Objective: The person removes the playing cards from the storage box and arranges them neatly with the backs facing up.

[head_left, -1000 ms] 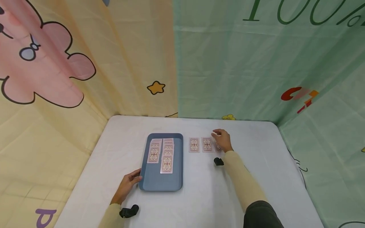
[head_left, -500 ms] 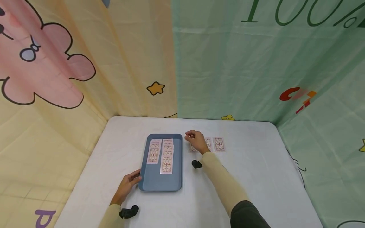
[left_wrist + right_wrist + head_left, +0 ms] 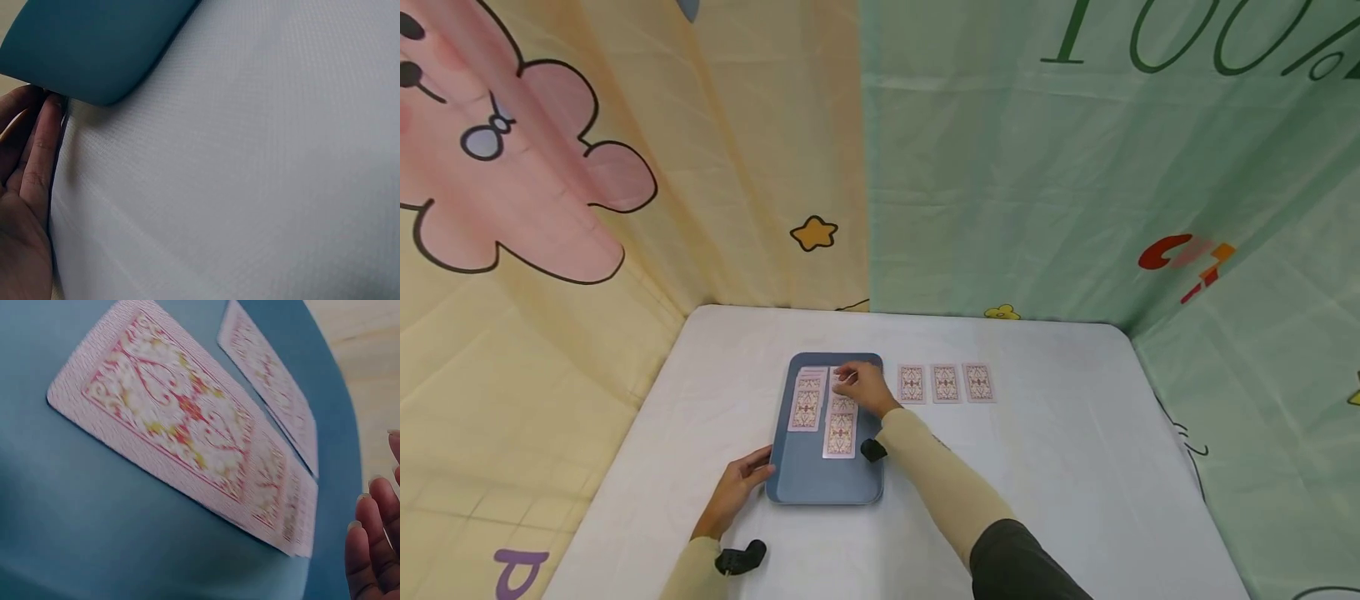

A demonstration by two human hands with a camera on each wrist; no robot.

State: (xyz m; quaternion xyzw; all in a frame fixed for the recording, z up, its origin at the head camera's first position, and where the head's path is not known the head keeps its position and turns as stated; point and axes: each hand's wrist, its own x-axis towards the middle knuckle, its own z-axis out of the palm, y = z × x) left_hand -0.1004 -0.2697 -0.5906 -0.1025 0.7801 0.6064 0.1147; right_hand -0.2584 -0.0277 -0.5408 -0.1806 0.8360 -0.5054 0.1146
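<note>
Nearest, a black wrist camera [image 3: 741, 558] is strapped over a cream sleeve, and ahead of it the person's left hand [image 3: 730, 496] touches the left rim of a blue-grey rectangular tray with rounded corners [image 3: 823, 490]. Its fingers look fairly straight, set against the edge rather than wrapped round it. The tray's near end is bare. Further in lies a column of overlapping pink-bordered, red-patterned playing cards [image 3: 839, 435], backs up, and to its left a shorter overlapping column of matching cards [image 3: 806, 410]; the exact count is hard to tell. Over the far part of the longer column is the right hand [image 3: 865, 387], well apart from the left, fingers loosely bent, with nothing seen between them; whether the tips touch a card cannot be told. Just beyond the tray's right side, three matching cards [image 3: 945, 384] lie separately in an even row on the white-covered table [image 3: 1045, 467]. Judging by that spacing, the row is probably the part done and the tray's cards the part left, though this moment cannot settle which way the cards travel. Furthest back hangs a green printed curtain [image 3: 1000, 183].
</note>
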